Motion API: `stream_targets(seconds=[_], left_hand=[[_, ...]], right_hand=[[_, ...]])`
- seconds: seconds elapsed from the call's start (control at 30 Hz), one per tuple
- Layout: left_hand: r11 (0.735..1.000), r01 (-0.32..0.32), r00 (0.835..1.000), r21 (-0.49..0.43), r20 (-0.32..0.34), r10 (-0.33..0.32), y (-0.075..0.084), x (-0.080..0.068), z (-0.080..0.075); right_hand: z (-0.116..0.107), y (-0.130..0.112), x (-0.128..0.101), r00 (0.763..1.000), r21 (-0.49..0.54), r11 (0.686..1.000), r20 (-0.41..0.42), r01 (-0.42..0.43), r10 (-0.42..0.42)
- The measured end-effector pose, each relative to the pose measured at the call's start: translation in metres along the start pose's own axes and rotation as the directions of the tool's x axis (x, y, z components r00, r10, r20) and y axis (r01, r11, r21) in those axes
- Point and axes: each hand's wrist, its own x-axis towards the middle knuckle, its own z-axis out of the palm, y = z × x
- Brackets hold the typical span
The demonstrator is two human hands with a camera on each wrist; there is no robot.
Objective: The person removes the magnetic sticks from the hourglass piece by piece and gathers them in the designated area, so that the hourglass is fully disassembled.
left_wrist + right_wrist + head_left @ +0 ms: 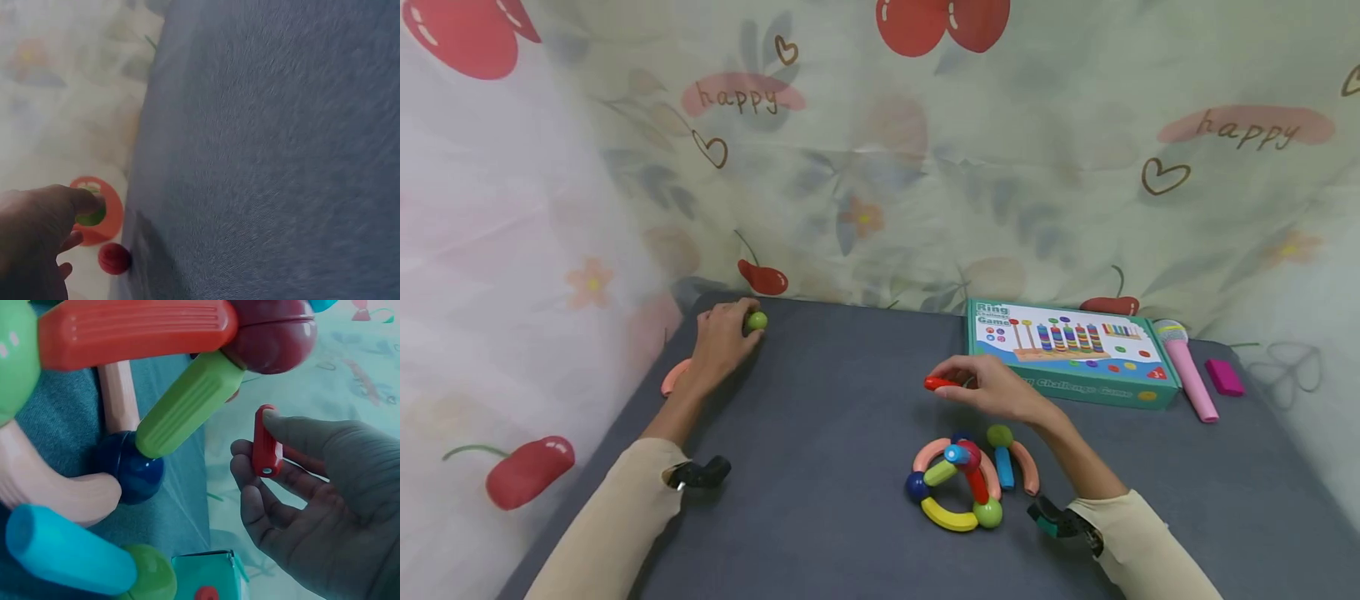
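Near the table's far left corner my left hand (722, 337) holds a green ball (757, 321) between thumb and fingers. In the left wrist view a red ball (114, 258) lies just beside that hand. My right hand (992, 390) pinches a short red magnetic stick (267, 442) between thumb and fingers, raised above the table. Just nearer than it stands a structure of magnetic sticks and balls, with a yellow curved stick (950, 516), a dark blue ball (917, 487) and a light green stick (940, 473). A blue stick (1004, 468) and a green ball (1000, 436) sit at its right.
A Ring Challenge Game box (1075, 350) lies at the back right. Beside it are a pink toy microphone (1189, 371) and a magenta block (1225, 377). A pink curved stick (674, 377) is partly hidden by my left forearm. Printed cloth (880, 167) hangs behind the table.
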Motion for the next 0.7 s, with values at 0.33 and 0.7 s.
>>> stream_targets(seconds=[0.33, 0.7], left_hand=[[0.999, -0.013, 0.998, 0.04, 0.065, 0.01, -0.022, 0.007, 0.012], [0.999, -0.023, 0.997, 0.032, 0.074, 0.021, -0.028, 0.006, 0.015]], right_hand=[[-0.005, -0.02, -0.007, 0.999, -0.001, 0.999, 0.002, -0.041, 0.041], [-0.003, -0.007, -0.008, 0.999, 0.011, 0.999, 0.016, -0.051, 0.051]])
